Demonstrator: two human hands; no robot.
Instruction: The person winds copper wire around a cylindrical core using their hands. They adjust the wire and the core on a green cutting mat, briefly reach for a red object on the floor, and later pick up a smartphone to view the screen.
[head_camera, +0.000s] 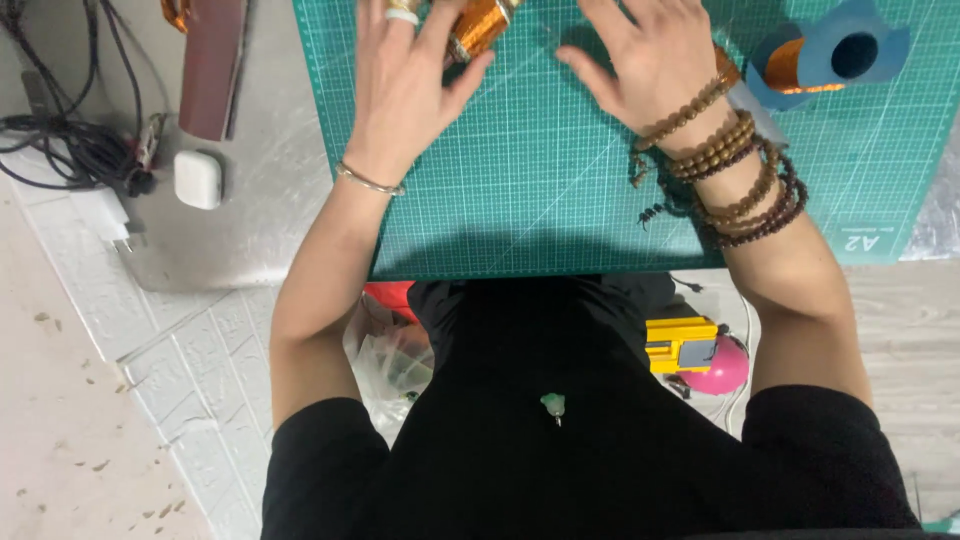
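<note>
- Left hand (405, 95): fingers spread, thumb and forefinger touching the copper wire spool (478, 27) at the green cutting mat's (530, 190) far edge.
- Right hand (650, 60): fingers open, holding nothing, just beside the spool.
- Blue spool (835, 55) near the mat's right edge.

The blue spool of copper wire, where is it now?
In the head view, the blue spool lies on the green cutting mat, top right, just beyond the right hand.

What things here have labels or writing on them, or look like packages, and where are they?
Cutting mat: green, gridded, under both hands; white size mark at its near right corner.
Clear plastic bag: crumpled, on the floor below the table edge.
White case: small, rounded, left of the mat; no label visible.
</note>
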